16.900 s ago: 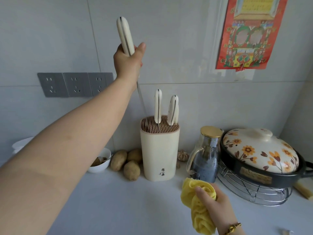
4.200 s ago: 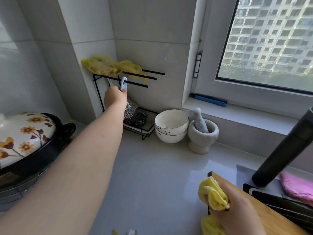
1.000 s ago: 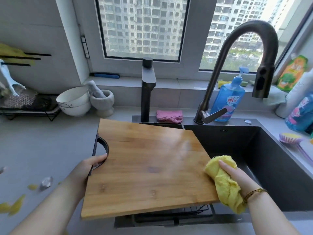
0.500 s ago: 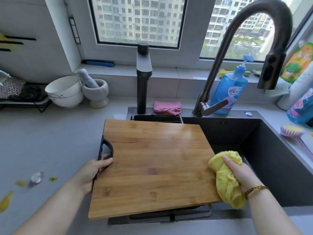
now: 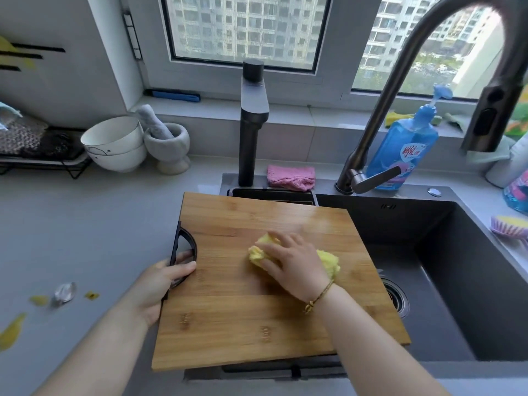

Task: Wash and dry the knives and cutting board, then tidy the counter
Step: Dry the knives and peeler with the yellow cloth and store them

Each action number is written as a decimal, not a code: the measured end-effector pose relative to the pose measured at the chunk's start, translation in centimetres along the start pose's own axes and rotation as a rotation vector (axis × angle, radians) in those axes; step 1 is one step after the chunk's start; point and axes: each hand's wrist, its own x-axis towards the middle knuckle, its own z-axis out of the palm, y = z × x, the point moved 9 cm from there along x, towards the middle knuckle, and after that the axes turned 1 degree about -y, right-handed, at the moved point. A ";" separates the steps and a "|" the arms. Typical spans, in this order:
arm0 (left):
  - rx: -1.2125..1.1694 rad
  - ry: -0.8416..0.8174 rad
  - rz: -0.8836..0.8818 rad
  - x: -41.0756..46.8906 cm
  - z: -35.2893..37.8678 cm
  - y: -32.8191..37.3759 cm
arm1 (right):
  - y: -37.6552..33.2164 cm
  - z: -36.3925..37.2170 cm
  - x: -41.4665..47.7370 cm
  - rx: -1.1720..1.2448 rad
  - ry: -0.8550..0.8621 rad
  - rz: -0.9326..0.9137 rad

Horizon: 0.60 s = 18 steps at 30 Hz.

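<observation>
Your right hand (image 5: 294,261) has carried the yellow cloth (image 5: 328,260) onto the cutting board (image 5: 257,324), fingers spread, pressing it | left hand (image 5: 160,284) grips its handle (image 5: 185,242), board bridging the sink (image 5: 471,281) | drying step; next, sweep outward

Home kitchen, dark sink (image 5: 471,281) and faucet (image 5: 379,110), dish soap (image 5: 400,150) (blue bottle)

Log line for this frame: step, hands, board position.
step: wiping cutting board | left hand: grips its handle | right hand: presses yellow cloth on it | board: flat over sink, left side
</observation>
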 end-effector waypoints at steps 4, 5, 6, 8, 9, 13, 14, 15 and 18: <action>0.004 -0.029 0.010 0.6 -0.2 0.2 | 7.1 -0.6 -0.7 -0.024 0.015 0.228; 0.005 -0.035 0.008 0.6 -0.2 0.1 | 9.2 -0.8 -1.1 -0.022 0.033 0.319; 0.006 -0.037 0.003 0.7 -0.2 -0.1 | 11.2 -1.0 -1.6 -0.016 0.055 0.411; 0.005 -0.037 -0.004 0.8 -0.2 -0.6 | 14.5 -1.5 -2.6 0.008 0.098 0.579; 0.005 -0.036 -0.007 0.8 -0.2 -0.9 | 15.7 -1.7 -2.9 0.038 0.118 0.645; -0.004 -0.027 -0.018 0.8 -0.2 -1.4 | 15.3 -3.2 -1.7 0.259 0.286 0.695; -0.012 -0.023 -0.024 0.9 -0.2 -1.5 | 13.5 -3.9 -0.6 0.304 0.347 0.618; -0.018 -0.021 -0.030 0.9 -0.1 -1.5 | 11.0 -4.5 0.6 0.324 0.378 0.510; -0.010 -0.031 -0.024 1.1 -0.2 -1.4 | 1.4 -4.7 4.4 0.349 0.304 0.159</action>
